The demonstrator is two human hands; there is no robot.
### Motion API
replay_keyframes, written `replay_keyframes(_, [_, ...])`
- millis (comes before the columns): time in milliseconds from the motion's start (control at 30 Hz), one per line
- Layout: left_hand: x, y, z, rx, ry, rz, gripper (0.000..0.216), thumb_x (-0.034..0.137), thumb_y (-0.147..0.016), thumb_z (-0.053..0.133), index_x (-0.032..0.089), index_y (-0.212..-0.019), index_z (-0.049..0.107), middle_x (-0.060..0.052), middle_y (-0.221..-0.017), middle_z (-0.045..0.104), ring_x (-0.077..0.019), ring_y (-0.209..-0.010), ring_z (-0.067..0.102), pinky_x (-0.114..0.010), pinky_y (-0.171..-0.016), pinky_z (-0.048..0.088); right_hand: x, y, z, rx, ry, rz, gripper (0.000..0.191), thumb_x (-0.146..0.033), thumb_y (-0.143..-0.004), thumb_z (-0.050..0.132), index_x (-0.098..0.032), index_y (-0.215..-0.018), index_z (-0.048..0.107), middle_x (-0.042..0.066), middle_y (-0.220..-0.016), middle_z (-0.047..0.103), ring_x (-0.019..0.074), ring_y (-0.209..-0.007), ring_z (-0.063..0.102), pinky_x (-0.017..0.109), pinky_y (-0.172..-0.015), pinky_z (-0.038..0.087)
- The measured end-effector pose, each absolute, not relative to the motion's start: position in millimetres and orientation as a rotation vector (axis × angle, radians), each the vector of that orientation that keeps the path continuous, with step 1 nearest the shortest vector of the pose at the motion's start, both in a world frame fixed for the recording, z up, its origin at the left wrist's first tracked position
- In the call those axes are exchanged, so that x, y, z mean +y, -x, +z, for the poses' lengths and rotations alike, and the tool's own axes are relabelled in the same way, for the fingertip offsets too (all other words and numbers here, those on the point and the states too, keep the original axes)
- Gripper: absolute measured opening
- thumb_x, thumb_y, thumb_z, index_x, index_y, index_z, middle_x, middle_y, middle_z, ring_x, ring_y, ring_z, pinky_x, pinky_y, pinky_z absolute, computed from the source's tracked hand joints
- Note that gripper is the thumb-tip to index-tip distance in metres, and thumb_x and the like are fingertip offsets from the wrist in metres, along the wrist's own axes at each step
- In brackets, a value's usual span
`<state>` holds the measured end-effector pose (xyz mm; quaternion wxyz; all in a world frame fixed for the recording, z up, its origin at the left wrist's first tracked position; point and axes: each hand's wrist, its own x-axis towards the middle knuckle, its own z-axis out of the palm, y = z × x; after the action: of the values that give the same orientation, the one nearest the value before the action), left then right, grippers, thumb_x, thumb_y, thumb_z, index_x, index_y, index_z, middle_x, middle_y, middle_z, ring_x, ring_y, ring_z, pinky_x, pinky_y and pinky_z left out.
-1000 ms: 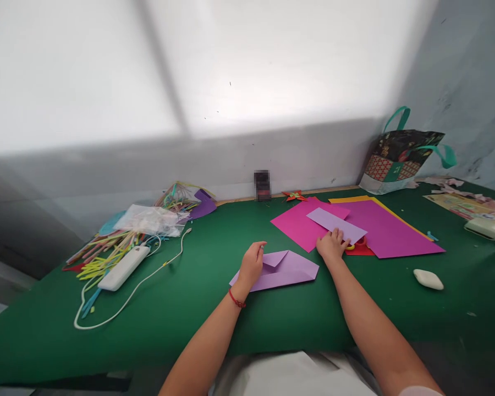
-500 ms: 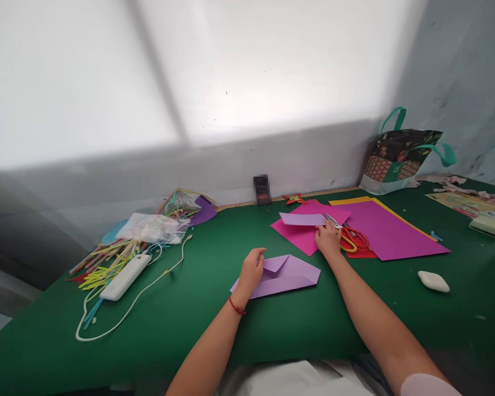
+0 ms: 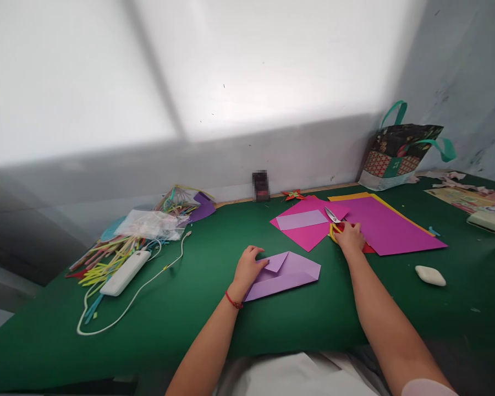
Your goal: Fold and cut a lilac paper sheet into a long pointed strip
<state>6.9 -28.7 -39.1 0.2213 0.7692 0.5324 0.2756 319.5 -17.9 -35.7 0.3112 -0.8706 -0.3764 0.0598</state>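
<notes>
My left hand (image 3: 247,268) rests with curled fingers on the left edge of a folded lilac paper (image 3: 289,271) lying on the green table (image 3: 181,308). My right hand (image 3: 350,237) lies over the handles of yellow and red scissors (image 3: 334,221), fingers closing round them; the blades point up and left. A small lilac paper strip (image 3: 301,220) lies flat on a pink sheet (image 3: 303,234), just left of the scissors. A large magenta sheet (image 3: 388,225) lies under and to the right of my right hand.
A white power bank (image 3: 124,272) with a cable, a pile of coloured straws (image 3: 107,253) and a plastic bag (image 3: 148,223) sit at the left. A patterned tote bag (image 3: 400,151) stands at the back right. A white eraser-like lump (image 3: 429,275) lies at right.
My right hand pushed the lilac strip leftward off the scissors, left it on the pink sheet, then moved right onto the scissor handles. My left hand stayed on the folded paper.
</notes>
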Motion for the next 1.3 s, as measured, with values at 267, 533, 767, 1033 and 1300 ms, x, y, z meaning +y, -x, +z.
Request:
replay_keyframes(267, [-23.0, 3.8, -30.5, 1.297, -2.049, 0.445, 0.014, 0.021, -0.067, 0.068, 0.019, -0.081, 0.066, 0.001, -0.071, 0.058, -0.0168, -0.068, 0.056, -0.028, -0.062, 0.043, -7.4, -333.4, -39.6, -0.698, 1.507, 0.253, 0.060, -0.018, -0.066, 0.063, -0.022, -0.126, 0.052, 0.010, -0.127, 0.048, 0.0196, -0.099, 0.060, 0.034, -0.084, 0.052])
replay_keyframes(533, [-19.1, 11.9, -34.2, 1.139, -2.108, 0.477, 0.031, 0.026, -0.060, 0.076, 0.022, -0.090, 0.067, -0.003, -0.096, 0.059, -0.0189, -0.087, 0.056, -0.031, -0.078, 0.047, 2.6, -327.2, -47.0, -0.507, 0.711, 0.954, 0.041, -0.011, -0.053, 0.073, -0.023, -0.090, 0.058, -0.002, -0.093, 0.065, 0.0055, -0.062, 0.056, 0.015, -0.052, 0.049])
replay_keyframes(767, [-20.7, 13.9, -29.5, 1.049, -2.208, 0.285, 0.016, 0.027, -0.065, 0.070, 0.021, -0.077, 0.062, -0.001, -0.087, 0.059, -0.0186, -0.084, 0.053, -0.029, -0.075, 0.045, -2.4, -325.5, -44.8, -0.430, 0.622, 1.017, 0.018, -0.023, -0.071, 0.067, -0.025, -0.087, 0.057, -0.001, -0.094, 0.066, 0.0044, -0.058, 0.053, 0.012, -0.044, 0.042])
replay_keyframes(1033, [-0.6, 8.2, -37.9, 1.407, -1.759, 0.965, 0.017, 0.028, -0.078, 0.057, 0.019, -0.088, 0.066, -0.003, -0.096, 0.070, -0.0206, -0.089, 0.063, -0.029, -0.078, 0.048, -9.1, -302.3, -38.2, -0.580, 0.800, 1.128, 0.034, -0.050, -0.087, 0.040, -0.024, -0.099, 0.058, 0.007, -0.118, 0.064, 0.0085, -0.054, 0.053, 0.017, -0.037, 0.035])
replay_keyframes(1300, [17.0, 17.8, -45.1, 1.282, -1.499, 0.949, 0.043, 0.020, -0.075, 0.061, 0.017, -0.119, 0.061, -0.008, -0.103, 0.069, -0.0176, -0.088, 0.065, -0.026, -0.072, 0.052, -12.3, -273.1, -33.3, -0.627, 0.812, 1.312, 0.028, -0.047, -0.087, 0.042, -0.024, -0.097, 0.054, 0.005, -0.102, 0.070, 0.0050, -0.036, 0.032, 0.018, -0.035, 0.031])
